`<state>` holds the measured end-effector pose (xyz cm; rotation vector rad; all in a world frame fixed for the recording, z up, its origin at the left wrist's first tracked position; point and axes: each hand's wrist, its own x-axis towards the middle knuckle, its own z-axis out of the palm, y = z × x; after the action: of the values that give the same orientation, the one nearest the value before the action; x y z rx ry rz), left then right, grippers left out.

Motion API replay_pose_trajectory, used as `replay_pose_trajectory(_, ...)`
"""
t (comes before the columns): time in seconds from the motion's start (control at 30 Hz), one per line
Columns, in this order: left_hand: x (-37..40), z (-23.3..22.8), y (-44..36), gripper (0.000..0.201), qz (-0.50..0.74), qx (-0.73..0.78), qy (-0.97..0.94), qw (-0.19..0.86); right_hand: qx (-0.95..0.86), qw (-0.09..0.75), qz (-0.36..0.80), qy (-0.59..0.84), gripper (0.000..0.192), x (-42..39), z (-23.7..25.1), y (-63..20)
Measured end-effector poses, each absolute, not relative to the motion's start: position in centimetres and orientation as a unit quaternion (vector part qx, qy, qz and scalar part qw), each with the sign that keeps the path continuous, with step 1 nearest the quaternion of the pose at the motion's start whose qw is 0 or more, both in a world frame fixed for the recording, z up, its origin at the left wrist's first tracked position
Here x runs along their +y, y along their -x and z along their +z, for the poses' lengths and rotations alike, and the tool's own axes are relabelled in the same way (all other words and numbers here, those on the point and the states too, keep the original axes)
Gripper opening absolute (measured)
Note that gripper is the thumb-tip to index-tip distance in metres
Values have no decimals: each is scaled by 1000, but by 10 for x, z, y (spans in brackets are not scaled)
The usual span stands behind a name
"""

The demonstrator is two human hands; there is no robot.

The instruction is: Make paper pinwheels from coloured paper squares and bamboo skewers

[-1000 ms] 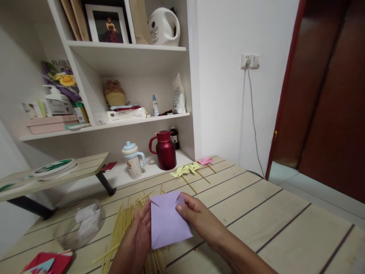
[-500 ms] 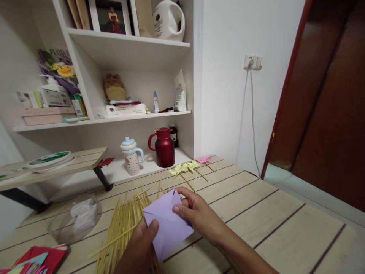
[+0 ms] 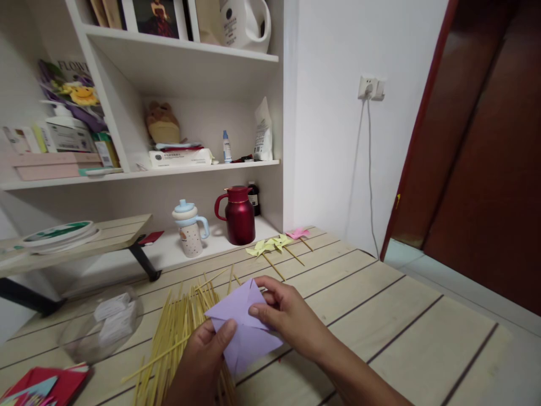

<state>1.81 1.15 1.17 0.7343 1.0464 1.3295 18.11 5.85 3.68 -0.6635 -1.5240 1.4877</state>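
Note:
A square of purple paper (image 3: pixel 243 332) with slits running in from its corners is held up over the table. My left hand (image 3: pixel 207 349) pinches its left edge, thumb on top. At the upper right side, my right hand (image 3: pixel 283 316) grips the same sheet, thumb on the face and fingers behind. Beneath and left of the paper lies a loose pile of thin yellow straw-like sticks (image 3: pixel 169 332). Beyond my hands, yellow paper pinwheels (image 3: pixel 260 247) and a pink pinwheel (image 3: pixel 298 233) on sticks rest along the table's back edge.
On the left stand a clear round container (image 3: pixel 76 338) with white packets and a stack of coloured paper (image 3: pixel 63 383). A small raised stand (image 3: pixel 122 231) holds plates. A red jug (image 3: pixel 240 217) and a lidded cup (image 3: pixel 190 234) stand at the shelf's base.
The camera view has shifted slightly, so everything sits a little further left. Both hands keep hold of the purple paper, which looks tilted a little differently.

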Motion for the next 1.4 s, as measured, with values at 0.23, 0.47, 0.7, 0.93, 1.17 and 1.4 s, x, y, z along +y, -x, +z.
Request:
replay_pose_trajectory(0.23,16,6,-16,38,576,426,-343,607,-609,435,602,278,28,56,36,-180)
replay_pose_trajectory(0.47,11,20,-23,37,599,450,-337,570,-626,536,462,328,35,58,35,-184)
replay_pose_trajectory(0.7,-4,52,-17,12,674,455,-363,456,-704,573,270,322,24,50,36,-184)
replay_pose_trajectory(0.93,-4,47,-10,11,703,437,-299,474,-788,493,217,298,37,44,23,-171)
replay_pose_trajectory(1.17,-9,34,-10,30,723,382,-219,532,-818,481,199,243,44,47,6,-162)
replay_pose_trajectory(1.4,9,29,-27,33,714,318,-165,601,-807,492,224,238,31,48,6,-160)
